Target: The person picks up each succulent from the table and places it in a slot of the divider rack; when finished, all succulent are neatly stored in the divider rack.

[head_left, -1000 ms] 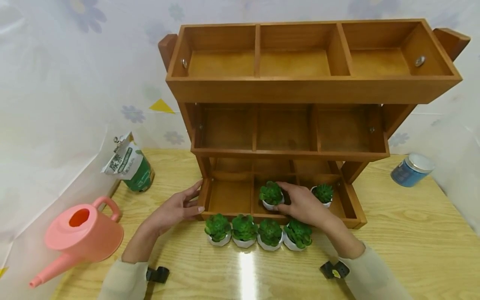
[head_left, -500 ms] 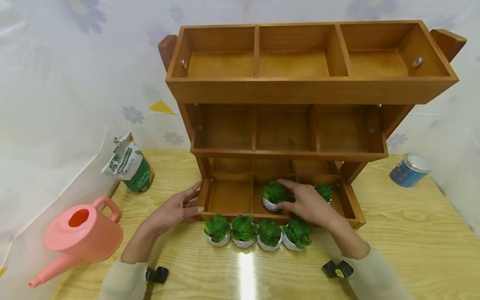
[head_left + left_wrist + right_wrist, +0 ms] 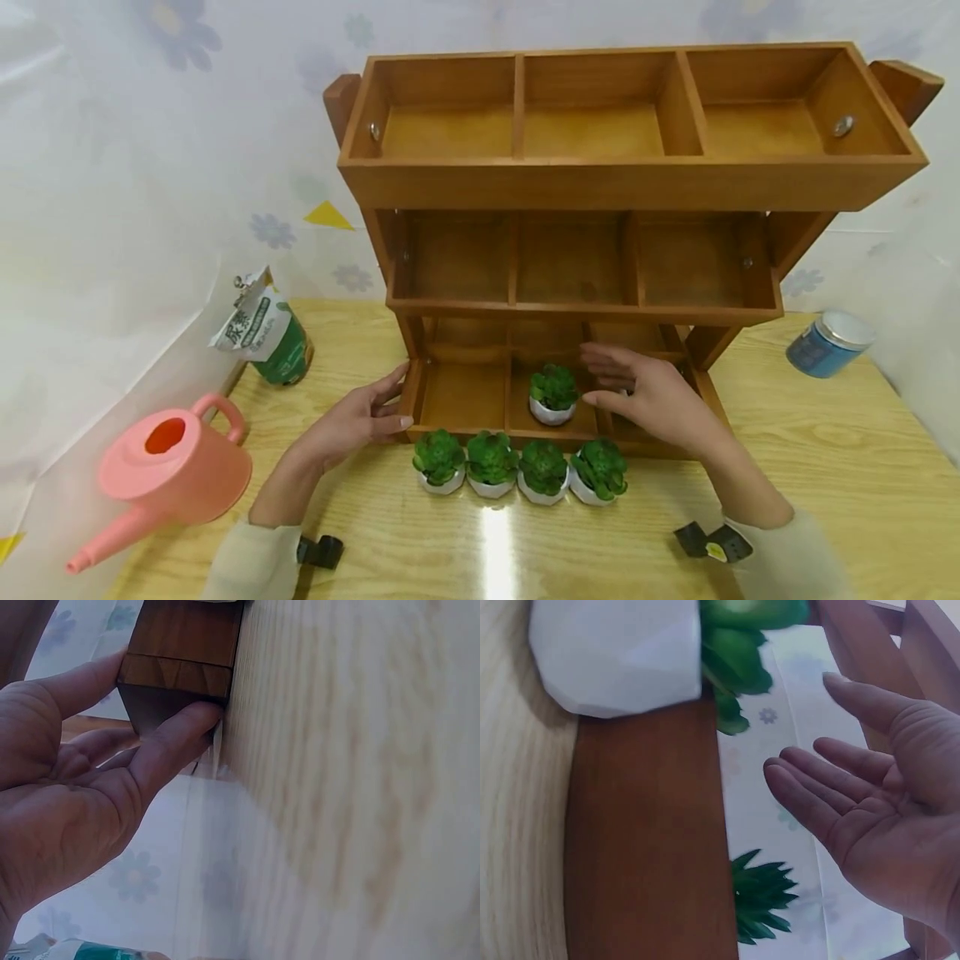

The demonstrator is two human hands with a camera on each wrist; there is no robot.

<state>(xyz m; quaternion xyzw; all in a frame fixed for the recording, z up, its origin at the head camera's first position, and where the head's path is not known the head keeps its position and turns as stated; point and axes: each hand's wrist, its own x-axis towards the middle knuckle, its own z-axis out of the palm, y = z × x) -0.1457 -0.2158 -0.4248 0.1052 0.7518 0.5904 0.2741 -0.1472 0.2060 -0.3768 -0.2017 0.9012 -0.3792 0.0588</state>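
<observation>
In the head view, a green succulent in a white faceted pot (image 3: 553,397) stands upright in the middle compartment of the wooden shelf's (image 3: 633,185) bottom tier. Just right of it, my right hand (image 3: 652,398) hovers apart from the pot, fingers extended and holding nothing. That hand mostly covers another succulent in the right compartment; its spiky leaves (image 3: 763,896) show in the right wrist view. My left hand (image 3: 358,421) rests against the left end of the bottom tier, with thumb and fingertips touching the wood (image 3: 176,675).
Several potted succulents (image 3: 491,460) line the table just before the shelf's front board. A pink watering can (image 3: 187,467) and a green-and-white bag (image 3: 273,337) closed with a clip stand at left. At right is a blue jar (image 3: 828,343) with a silvery lid.
My right hand has set the potted succulent slightly further right in the middle compartment, let go, and drawn away to the right. The left hand stays against the shelf end.
</observation>
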